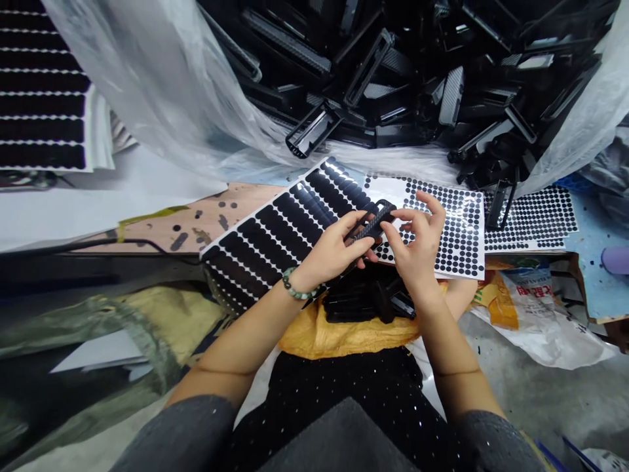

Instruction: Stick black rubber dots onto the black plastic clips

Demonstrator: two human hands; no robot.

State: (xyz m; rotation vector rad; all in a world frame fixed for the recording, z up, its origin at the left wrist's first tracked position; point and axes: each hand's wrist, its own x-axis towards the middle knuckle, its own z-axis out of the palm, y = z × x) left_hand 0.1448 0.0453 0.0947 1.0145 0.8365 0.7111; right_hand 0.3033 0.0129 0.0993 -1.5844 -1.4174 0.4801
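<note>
My left hand grips a slim black ribbed plastic frame part, which has a carbon-fibre-like surface. My right hand sits at the part's far end, its thumb against it and its fingers spread. Under both hands lie a white sheet of large black round stickers and a sheet of smaller black dots. Several similar black parts rest on a yellow woven sack in my lap, partly hidden by my hands.
A large heap of black plastic frames fills the back, lined with translucent plastic sheeting. Further dot sheets lie at the top left and right. A wooden board is on the left, a printed bag on the right.
</note>
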